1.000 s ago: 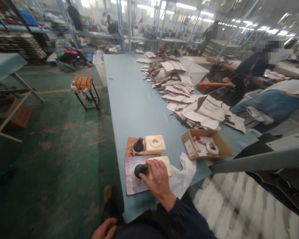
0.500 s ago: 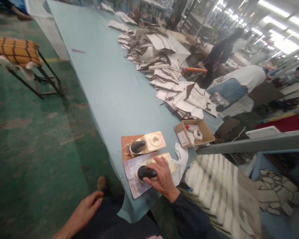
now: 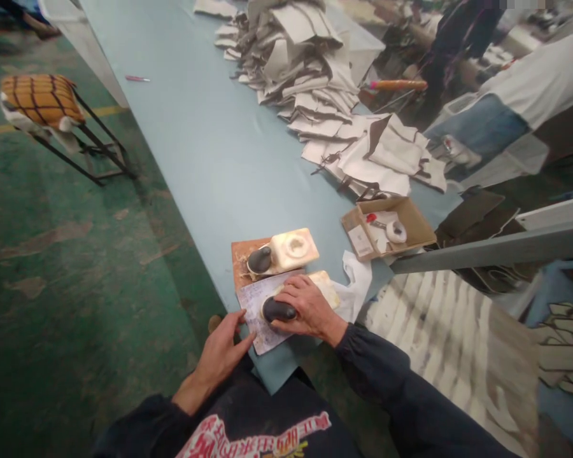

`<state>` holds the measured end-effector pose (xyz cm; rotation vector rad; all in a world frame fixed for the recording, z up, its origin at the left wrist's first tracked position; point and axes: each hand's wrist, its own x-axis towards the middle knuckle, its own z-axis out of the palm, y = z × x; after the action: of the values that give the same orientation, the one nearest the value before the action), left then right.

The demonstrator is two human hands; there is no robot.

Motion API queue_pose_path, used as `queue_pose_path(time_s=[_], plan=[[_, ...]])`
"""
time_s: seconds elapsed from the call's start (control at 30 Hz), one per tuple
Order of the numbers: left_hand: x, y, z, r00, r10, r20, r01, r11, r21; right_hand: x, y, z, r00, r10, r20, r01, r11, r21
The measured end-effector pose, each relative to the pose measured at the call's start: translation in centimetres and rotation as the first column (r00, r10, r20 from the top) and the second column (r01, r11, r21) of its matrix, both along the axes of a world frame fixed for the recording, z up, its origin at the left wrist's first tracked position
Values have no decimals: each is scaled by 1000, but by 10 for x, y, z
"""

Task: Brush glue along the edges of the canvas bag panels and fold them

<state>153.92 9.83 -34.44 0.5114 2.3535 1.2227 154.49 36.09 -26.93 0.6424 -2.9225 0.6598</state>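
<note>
Work looks under way, though how much is left we cannot tell: our right hand [image 3: 308, 306] curls closed around a black knob [image 3: 277, 310] on the paper sheet [image 3: 251, 299], while our left hand [image 3: 221, 347] spreads thumb and fingers at its edge. Another knob [image 3: 259, 259] sits ungripped on a brown board [image 3: 240, 253]. Nearby, a cardboard box [image 3: 417, 224] holds a white roll [image 3: 396, 233] and something red [image 3: 371, 217].

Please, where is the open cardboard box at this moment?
In the head view, the cardboard box sits right of centre, near the edge of the blue table, just below the pile of pale pieces and above-right of the right hand.
</note>
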Motion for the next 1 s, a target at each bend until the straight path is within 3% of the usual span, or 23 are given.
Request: queue_pose_path(time_s=[0.13, 0.33, 0.5, 0.63, 0.73, 0.8, 0.87, 0.93, 1.0], plan=[[3, 38, 14, 972, 3, -237, 1, 1000, 15, 3, 3, 2, 1000, 23, 3, -23, 999, -22], [-1, 84, 14, 956, -28, -293, 84, 980, 179, 6, 6, 7, 1000, 7, -10, -8, 995, -98], [-10, 87, 15, 944, -98, -315, 176, 957, 230, 8, 7, 4, 997, -3, -81, -8, 990, -142], [-10, 83, 13, 942, -106, -319, 194, 947, 257, 11, 12, 5, 993, 61, -104, -79, 980, -182], [-4, 81, 14, 976, 66, -208, 12, 935, 354, 13, 17, 6, 994, -50, -98, 12, 936, -352], [-1, 82, 21, 970, 232, -75, -177, 883, 435, 13, 19, 7, 983, -167, -71, 122, 899, -422], [-1, 82, 30, 944, 328, 34, -302, 820, 487, 13, 18, 7, 978, -203, -53, 161, 887, -433], [-7, 84, 40, 899, 395, 190, -431, 720, 544, 13, 17, 8, 981, -185, -57, 143, 893, -427], [-15, 85, 46, 791, 479, 380, -609, 557, 564, 14, 16, 9, 981, -181, -67, 136, 895, -426]])
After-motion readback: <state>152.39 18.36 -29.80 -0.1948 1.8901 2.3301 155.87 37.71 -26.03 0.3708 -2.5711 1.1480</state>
